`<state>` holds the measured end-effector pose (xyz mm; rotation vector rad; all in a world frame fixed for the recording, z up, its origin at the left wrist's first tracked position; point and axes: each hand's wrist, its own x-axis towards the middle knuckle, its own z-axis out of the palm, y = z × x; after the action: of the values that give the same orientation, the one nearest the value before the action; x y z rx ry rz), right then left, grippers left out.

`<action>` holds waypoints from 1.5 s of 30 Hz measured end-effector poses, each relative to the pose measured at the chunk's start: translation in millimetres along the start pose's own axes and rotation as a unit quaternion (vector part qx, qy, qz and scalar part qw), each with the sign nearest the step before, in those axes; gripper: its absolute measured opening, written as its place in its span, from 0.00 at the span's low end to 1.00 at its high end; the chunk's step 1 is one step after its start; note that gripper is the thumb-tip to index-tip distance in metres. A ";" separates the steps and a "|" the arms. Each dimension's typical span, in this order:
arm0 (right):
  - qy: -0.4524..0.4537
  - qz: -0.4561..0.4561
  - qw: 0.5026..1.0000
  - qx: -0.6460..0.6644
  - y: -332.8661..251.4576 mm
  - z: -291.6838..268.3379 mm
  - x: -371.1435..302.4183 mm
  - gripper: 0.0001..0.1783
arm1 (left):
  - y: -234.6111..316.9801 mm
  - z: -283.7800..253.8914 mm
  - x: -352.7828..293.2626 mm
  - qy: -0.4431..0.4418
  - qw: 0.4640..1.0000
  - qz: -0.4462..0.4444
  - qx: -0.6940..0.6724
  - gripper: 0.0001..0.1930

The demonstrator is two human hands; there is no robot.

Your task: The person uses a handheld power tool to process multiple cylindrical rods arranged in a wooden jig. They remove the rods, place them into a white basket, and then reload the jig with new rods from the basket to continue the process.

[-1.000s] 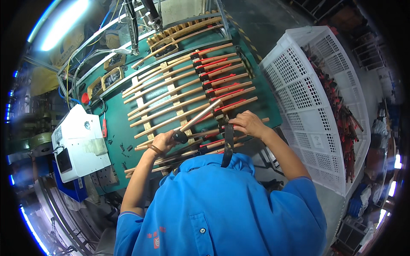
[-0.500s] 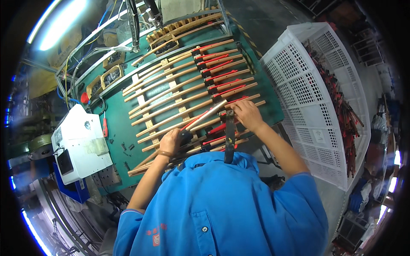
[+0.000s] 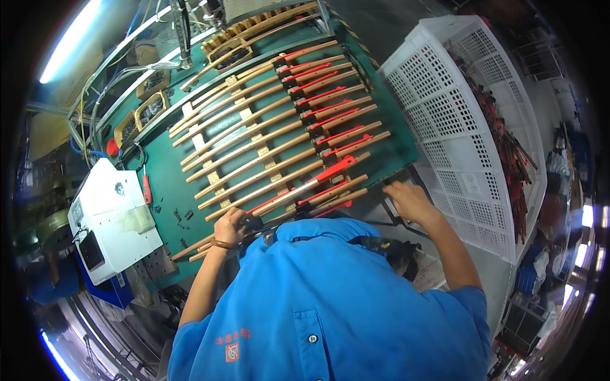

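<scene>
My left hand (image 3: 229,228) is closed at the near left end of the wooden sticks, around a dark rounded thing (image 3: 251,222) whose kind I cannot make out. Beside it lies a pale stick (image 3: 291,195) with a broad red piece (image 3: 335,169) at its right end, slanting across the others. Past the right edge of the bench, my right hand (image 3: 410,201) is held open, fingers loosely apart and nothing in them. Several wooden sticks (image 3: 254,143) with red strips (image 3: 324,117) and black fittings (image 3: 304,108) lie in a row on notched wooden supports (image 3: 198,141).
A green bench top (image 3: 166,190) carries a white machine (image 3: 114,219), a red-handled screwdriver (image 3: 147,185) and trays of small black parts (image 3: 151,108). To the right stands a white perforated crate (image 3: 438,120) holding red-and-brown sticks (image 3: 505,149). A metal rail (image 3: 267,60) crosses the back.
My right hand has left the sticks and moved right, past the bench edge. My left hand has shifted left and nearer. The pale stick now lies lower, its red end showing.
</scene>
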<state>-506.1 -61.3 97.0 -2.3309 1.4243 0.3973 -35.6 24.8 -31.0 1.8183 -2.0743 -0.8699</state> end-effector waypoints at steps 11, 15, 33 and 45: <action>0.307 -0.110 0.940 -0.103 -9.4 61.3 109.9 0.09 | 8.1 -22.0 24.2 -0.131 0.990 0.038 -0.045 0.11; 0.321 -0.150 0.934 -0.047 7.3 30.8 93.2 0.14 | 32.2 -46.7 47.1 -0.181 0.979 0.023 -0.095 0.10; 0.168 -0.215 0.962 0.022 -33.9 47.0 48.6 0.25 | 17.5 -21.5 -11.2 0.031 0.999 0.033 0.009 0.16; 0.248 -0.248 0.935 -0.060 -26.3 80.7 69.5 0.20 | 36.0 -5.4 -28.5 -0.064 0.995 -0.019 0.071 0.15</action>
<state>-455.0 -68.2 0.1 -2.9074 0.9416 -0.2769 -56.5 52.3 -0.3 1.9270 -2.2382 -0.8911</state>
